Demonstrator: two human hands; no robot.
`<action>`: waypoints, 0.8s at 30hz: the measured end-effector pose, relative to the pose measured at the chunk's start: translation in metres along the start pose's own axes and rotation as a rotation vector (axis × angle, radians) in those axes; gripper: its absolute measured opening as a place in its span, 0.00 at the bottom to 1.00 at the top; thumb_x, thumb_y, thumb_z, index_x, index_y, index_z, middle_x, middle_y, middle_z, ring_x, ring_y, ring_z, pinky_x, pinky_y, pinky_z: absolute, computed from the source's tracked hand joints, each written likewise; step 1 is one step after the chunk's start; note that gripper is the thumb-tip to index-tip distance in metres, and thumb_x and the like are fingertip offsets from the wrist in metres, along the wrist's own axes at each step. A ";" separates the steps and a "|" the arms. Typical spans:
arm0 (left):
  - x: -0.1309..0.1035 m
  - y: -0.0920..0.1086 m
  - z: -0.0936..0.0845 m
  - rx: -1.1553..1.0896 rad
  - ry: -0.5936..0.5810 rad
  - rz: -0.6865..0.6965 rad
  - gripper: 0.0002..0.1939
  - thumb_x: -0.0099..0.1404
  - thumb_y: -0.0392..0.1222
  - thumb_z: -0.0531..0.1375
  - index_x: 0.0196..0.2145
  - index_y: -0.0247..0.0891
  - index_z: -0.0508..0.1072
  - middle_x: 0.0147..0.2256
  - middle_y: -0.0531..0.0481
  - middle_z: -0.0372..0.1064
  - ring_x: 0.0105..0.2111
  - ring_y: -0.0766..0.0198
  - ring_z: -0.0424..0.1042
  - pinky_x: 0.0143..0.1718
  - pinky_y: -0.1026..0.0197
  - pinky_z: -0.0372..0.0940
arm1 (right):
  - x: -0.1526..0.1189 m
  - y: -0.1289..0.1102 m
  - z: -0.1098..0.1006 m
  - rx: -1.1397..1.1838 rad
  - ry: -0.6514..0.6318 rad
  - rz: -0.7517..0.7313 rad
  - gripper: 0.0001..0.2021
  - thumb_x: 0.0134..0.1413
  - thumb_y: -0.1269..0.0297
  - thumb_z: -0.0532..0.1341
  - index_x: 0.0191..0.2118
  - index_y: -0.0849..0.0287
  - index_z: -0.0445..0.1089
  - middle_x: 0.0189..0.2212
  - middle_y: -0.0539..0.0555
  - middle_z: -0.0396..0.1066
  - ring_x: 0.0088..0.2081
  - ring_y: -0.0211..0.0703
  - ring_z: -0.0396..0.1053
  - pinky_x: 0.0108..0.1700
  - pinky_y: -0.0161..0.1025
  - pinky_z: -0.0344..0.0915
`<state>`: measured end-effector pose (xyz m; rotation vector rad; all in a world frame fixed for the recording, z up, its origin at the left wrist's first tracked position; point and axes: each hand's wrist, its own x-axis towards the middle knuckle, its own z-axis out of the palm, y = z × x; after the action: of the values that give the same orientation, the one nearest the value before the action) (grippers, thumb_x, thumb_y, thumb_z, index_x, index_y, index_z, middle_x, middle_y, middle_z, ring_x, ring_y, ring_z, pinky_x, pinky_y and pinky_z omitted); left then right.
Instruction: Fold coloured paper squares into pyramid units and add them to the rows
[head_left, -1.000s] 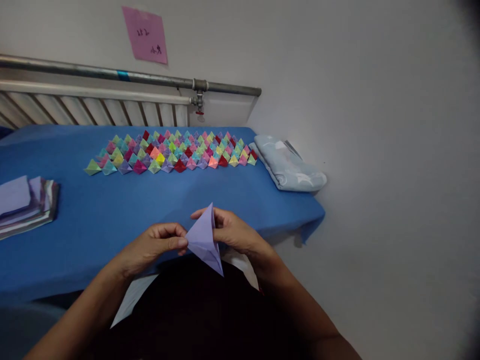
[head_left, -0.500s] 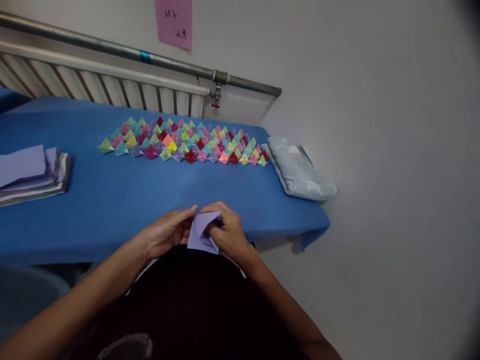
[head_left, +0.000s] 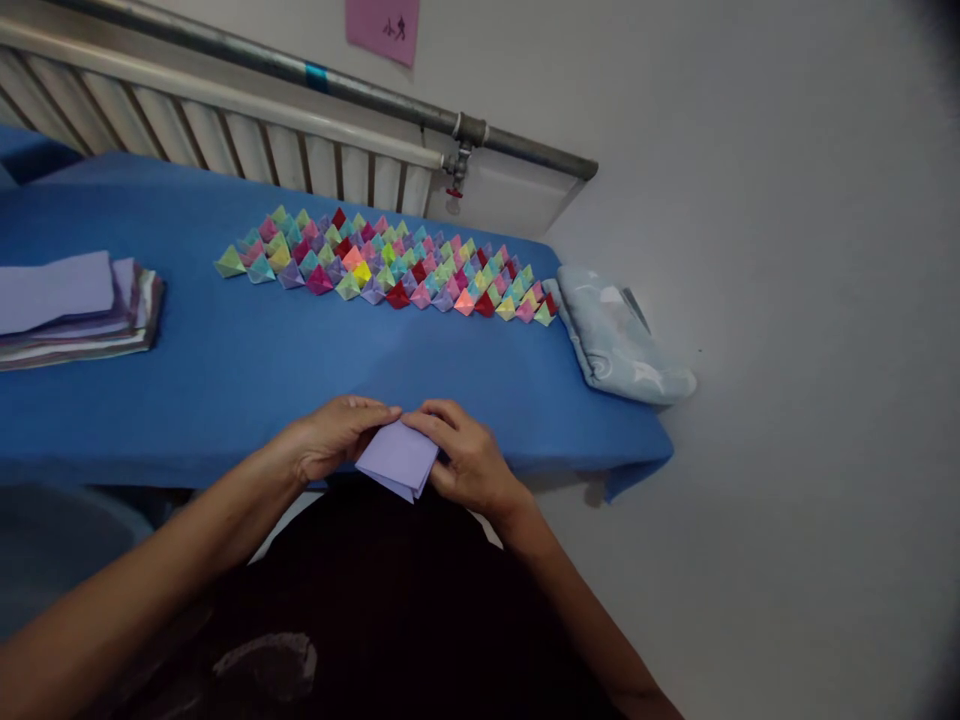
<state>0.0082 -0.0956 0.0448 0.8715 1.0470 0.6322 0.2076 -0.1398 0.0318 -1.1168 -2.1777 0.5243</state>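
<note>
A lavender sheet of origami paper [head_left: 397,456], folded into a small layered square, is held in front of my body near the table's front edge. My left hand [head_left: 341,432] pinches its upper left edge between thumb and fingers. On the other side, my right hand [head_left: 466,455] grips the paper's right edge, with fingers on top and the thumb below. The lower corner of the paper shows its layers slightly parted. Behind my hands, rows of folded paper pieces [head_left: 397,265] in many colours stand on the blue cloth.
A stack of coloured paper [head_left: 60,310] lies at the left on the blue-covered table [head_left: 247,370]. A folded pale towel [head_left: 622,335] sits at the right end by the wall. Behind the table run a radiator [head_left: 247,150] and a metal pipe [head_left: 375,95]. A blue basin [head_left: 60,550] stands below left.
The paper was partly opened, with my right fingers inside a fold; now it lies flattened into a square, and both hands grip its edges. The view has shifted slightly.
</note>
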 end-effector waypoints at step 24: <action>-0.002 0.002 0.005 -0.023 0.127 0.095 0.16 0.48 0.50 0.71 0.21 0.38 0.71 0.20 0.55 0.65 0.21 0.68 0.63 0.23 0.64 0.56 | 0.013 -0.013 0.013 1.004 0.144 0.756 0.28 0.38 0.63 0.70 0.48 0.53 0.64 0.27 0.43 0.71 0.25 0.34 0.65 0.29 0.34 0.62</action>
<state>0.0123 -0.0978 0.0490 0.8730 1.1147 0.7862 0.1851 -0.1373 0.0347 -1.2428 -1.0001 1.5673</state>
